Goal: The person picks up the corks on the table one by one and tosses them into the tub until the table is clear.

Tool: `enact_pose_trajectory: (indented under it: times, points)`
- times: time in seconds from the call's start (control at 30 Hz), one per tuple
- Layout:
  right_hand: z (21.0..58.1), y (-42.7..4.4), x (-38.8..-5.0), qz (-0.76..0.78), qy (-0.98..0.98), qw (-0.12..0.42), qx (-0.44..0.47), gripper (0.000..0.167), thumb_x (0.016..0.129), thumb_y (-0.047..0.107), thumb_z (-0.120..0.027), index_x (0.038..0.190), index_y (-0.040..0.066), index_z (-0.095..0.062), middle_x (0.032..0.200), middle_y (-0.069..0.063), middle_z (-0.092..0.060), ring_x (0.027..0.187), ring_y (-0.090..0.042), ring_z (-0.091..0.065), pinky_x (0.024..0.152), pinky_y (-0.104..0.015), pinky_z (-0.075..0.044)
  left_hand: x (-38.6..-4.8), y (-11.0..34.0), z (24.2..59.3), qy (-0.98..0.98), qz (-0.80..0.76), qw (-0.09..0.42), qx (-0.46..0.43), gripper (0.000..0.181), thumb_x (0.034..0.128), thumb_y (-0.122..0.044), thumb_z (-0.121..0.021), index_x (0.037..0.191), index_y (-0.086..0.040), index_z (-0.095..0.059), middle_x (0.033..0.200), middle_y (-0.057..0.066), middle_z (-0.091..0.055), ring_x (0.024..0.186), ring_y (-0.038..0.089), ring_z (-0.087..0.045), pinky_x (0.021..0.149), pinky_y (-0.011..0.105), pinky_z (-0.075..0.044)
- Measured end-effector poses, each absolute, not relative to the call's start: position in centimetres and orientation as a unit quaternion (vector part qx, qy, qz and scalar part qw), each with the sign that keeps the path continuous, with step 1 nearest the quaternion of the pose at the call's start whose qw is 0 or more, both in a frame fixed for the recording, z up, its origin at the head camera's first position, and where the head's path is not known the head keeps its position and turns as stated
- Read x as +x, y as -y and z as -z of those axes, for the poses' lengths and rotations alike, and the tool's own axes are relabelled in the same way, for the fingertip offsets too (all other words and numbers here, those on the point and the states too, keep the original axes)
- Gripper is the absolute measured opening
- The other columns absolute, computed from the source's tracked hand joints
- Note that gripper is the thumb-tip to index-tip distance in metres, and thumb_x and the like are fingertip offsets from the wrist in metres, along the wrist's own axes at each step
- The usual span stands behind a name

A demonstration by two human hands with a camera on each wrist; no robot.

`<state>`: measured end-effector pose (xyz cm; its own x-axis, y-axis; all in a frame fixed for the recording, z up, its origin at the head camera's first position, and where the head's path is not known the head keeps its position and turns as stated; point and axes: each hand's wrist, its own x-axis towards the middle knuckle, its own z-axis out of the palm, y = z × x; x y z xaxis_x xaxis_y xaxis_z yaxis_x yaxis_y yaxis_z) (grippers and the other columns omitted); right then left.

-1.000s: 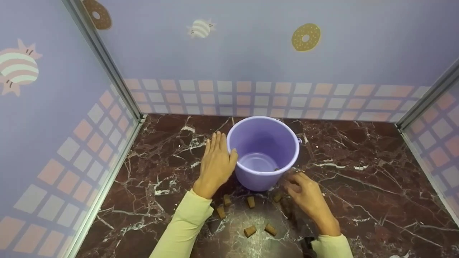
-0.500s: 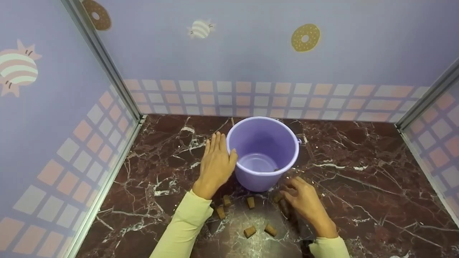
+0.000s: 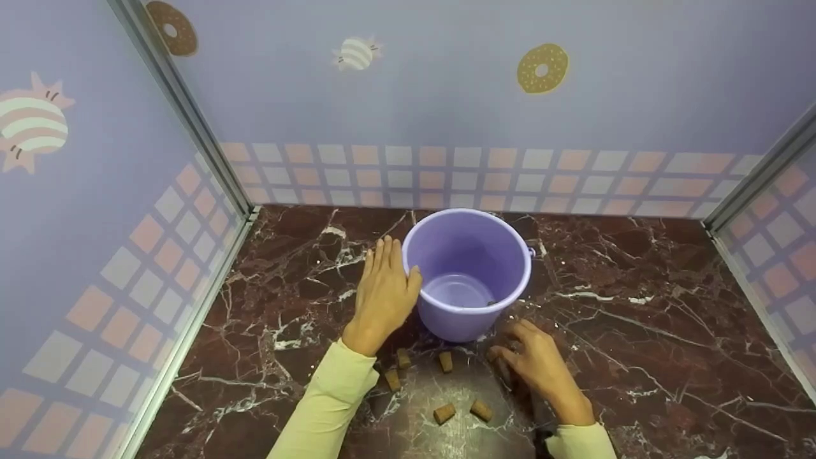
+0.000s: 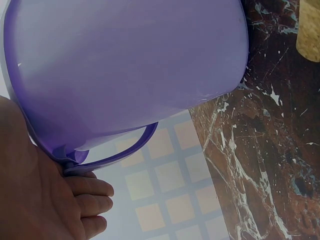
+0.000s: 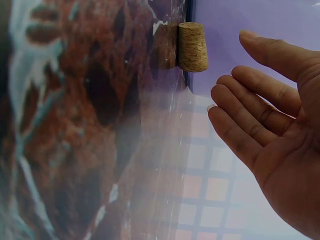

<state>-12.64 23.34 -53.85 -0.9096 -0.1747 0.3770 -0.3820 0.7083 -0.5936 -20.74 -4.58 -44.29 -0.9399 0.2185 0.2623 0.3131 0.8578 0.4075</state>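
A purple bucket (image 3: 462, 325) stands upright on the marble-patterned surface. My left hand (image 3: 384, 299) rests against its left side, fingers straight and thumb at the rim; in the left wrist view the palm touches the rim beside the handle (image 4: 120, 156). To the right front of the bucket is my right hand (image 3: 540, 360), low over the surface. The right wrist view shows its fingers spread from the thumb, holding nothing, with a tapered cork stopper (image 5: 193, 47) just beyond the fingertips. Several more cork stoppers lie in front, among them one cork (image 3: 445, 362) close to the bucket.
Two corks (image 3: 444, 413) lie nearest the front, and two others (image 3: 393, 380) are by the left sleeve. A small dark bit (image 3: 491, 303) shows inside the bucket, too small to identify. Patterned panels (image 3: 446, 95) enclose the surface at the back and both sides.
My right hand has shifted slightly down and toward the left, its fingertips nearer the cork by the bucket. The left hand and the bucket have stayed in place.
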Motion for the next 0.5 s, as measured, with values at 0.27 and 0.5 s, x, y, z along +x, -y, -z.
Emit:
enact_pose_trajectory:
  times: [0.27,0.5]
  points:
    - [54.15,-23.19,-12.54,-0.345,0.911,0.159,0.161,0.026,0.077,0.003,-0.093,0.094,0.001,-0.073,0.093,-0.010,-0.068,0.084,-0.031,-0.070,0.077,-0.047,-0.062,-20.72,4.59,44.36,0.956,0.233,0.109,-0.140,0.067,0.1099,-0.031,-0.044,0.156,0.016,-0.036,0.164,0.033,-0.030,0.157,0.043,-0.024,0.131,0.050,-0.010]
    - [54.38,-23.17,-12.59,-0.352,0.911,0.145,0.158,0.025,0.078,0.004,-0.093,0.094,0.002,-0.074,0.093,-0.008,-0.068,0.085,-0.030,-0.071,0.079,-0.047,-0.061,-20.81,4.57,44.46,0.956,0.232,0.111,-0.143,0.067,0.1097,-0.032,-0.043,0.156,0.016,-0.036,0.164,0.034,-0.030,0.157,0.043,-0.024,0.130,0.050,-0.011]
